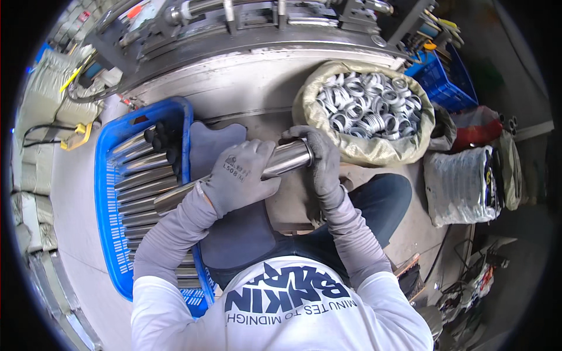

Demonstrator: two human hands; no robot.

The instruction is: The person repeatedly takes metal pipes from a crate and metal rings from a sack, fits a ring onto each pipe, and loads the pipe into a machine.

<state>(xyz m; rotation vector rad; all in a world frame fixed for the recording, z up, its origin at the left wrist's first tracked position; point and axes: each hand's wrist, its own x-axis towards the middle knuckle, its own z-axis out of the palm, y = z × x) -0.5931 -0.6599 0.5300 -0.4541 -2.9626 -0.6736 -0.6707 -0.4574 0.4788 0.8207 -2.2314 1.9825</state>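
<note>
A shiny metal tube [287, 159] lies slantwise across my lap, its right end higher than its left. My left hand [241, 177], in a grey glove, wraps around its middle. At the tube's right end, my gloved right hand [323, 164] curls its fingers over the rim. A thin band shows at that end; whether it is a separate ring I cannot tell. To the left, a blue plastic crate [103, 193] holds several similar metal tubes [143, 178], some with dark ends. Beyond my right hand stands a woven sack [305, 96] full of loose silvery rings [372, 108].
A long metal machine bench [252, 61] runs across the far side. Behind the sack sits a second blue crate [448, 82]. Wrapped packages [462, 184] stand on the right, and more bundles [50, 88] line the left. A grey padded board [237, 234] lies beside my leg.
</note>
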